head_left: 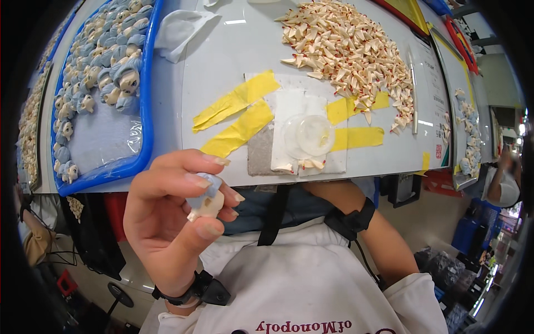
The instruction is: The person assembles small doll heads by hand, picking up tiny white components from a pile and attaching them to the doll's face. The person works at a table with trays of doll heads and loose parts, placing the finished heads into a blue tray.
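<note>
My left hand (167, 206) is raised just in front of the table's near edge, its fingertips and thumb pinching a small doll head (207, 201) with light blue hair and a cream-coloured face part. The doll head is tilted and partly covered by the fingers. My right hand (334, 195) reaches in below the table edge; its fingers are hidden there. On the table in front of me, a round translucent plastic dish (315, 135) rests on a white sheet over a grey board (259, 153). Small cream pieces with red tips (313, 164) lie at the dish's near side.
A blue tray (147, 100) at the left holds many blue-haired doll heads (105, 55). A large pile of cream, red-tipped pieces (350, 50) spreads at the far right. Yellow tape strips (236, 100) fix the board. A white plastic bag (183, 33) lies beside the tray.
</note>
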The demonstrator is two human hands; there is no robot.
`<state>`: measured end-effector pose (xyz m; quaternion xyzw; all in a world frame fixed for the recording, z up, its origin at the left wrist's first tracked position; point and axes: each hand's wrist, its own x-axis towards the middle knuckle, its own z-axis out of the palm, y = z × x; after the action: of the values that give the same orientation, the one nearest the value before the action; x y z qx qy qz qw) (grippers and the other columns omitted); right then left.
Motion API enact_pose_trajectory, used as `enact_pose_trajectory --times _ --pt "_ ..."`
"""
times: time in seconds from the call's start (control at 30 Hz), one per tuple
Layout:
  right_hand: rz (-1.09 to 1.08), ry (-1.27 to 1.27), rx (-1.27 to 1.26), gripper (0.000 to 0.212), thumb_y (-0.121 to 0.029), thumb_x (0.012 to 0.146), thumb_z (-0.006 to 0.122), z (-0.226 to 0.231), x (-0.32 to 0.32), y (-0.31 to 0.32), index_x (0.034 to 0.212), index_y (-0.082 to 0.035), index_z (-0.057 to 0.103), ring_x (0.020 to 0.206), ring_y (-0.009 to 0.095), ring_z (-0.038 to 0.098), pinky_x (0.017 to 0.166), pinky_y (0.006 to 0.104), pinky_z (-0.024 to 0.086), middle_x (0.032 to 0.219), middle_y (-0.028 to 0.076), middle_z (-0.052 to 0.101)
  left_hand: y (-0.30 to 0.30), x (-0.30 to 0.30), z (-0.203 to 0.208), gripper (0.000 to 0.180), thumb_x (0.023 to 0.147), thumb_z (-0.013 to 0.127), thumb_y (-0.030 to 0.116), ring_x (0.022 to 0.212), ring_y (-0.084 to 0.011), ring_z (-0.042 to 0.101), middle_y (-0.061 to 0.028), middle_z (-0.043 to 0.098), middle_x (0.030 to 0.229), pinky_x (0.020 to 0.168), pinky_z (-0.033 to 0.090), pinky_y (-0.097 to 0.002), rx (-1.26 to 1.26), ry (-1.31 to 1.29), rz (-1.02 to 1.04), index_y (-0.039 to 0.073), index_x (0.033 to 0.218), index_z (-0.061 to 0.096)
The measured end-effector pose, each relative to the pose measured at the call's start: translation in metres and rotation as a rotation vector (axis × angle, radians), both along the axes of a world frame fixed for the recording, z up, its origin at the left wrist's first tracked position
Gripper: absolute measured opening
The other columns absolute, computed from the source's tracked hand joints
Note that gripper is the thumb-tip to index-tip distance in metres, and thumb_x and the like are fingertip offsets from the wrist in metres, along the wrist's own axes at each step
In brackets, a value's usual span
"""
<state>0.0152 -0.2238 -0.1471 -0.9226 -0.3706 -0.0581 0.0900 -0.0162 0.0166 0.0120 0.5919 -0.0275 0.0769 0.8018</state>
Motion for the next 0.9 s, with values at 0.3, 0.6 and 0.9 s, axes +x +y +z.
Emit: enact_pose_trajectory --times 0.3,0.6,0.9 --pt "-0.051 0.139 0.201 0.029 -0.015 0.077 0.054 -0.004 -0.005 0.003 0.106 -0.012 0.053 0.096 0.024 0.056 0.082 0.0383 0.046 0.105 0.007 0.056 -0.007 0.001 0.006 0.029 0.073 0.065 0.003 0.078 -0.0216 0.061 -0.0200 0.049 0.105 0.067 0.053 -0.0277 0.020 0.007 -0.032 -0.002 0.098 0.049" --pt "-0.088 0.183 0.227 0.035 -0.018 0.071 0.062 0.025 0.001 0.020 0.105 -0.012 0.056 0.091 0.027 0.058 0.078 0.0396 0.047 0.101 0.009 0.058 0.020 -0.016 -0.006 0.021 0.073 0.055 -0.002 0.074 -0.0126 0.054 -0.0105 0.052 0.091 0.061 0.043 -0.0227 0.352 0.154 -0.678 -0.001 0.094 0.056" --pt "-0.183 0.267 0.267 0.028 -0.015 0.072 0.058 0.047 -0.005 0.018 0.099 -0.005 0.059 0.086 0.033 0.057 0.076 0.0401 0.046 0.092 0.016 0.059 -0.025 -0.035 -0.055 0.025 0.074 0.054 0.013 0.075 -0.0298 0.058 -0.0133 0.059 0.081 0.065 0.046 -0.0352 1.158 0.420 -0.454 0.003 0.097 0.057"
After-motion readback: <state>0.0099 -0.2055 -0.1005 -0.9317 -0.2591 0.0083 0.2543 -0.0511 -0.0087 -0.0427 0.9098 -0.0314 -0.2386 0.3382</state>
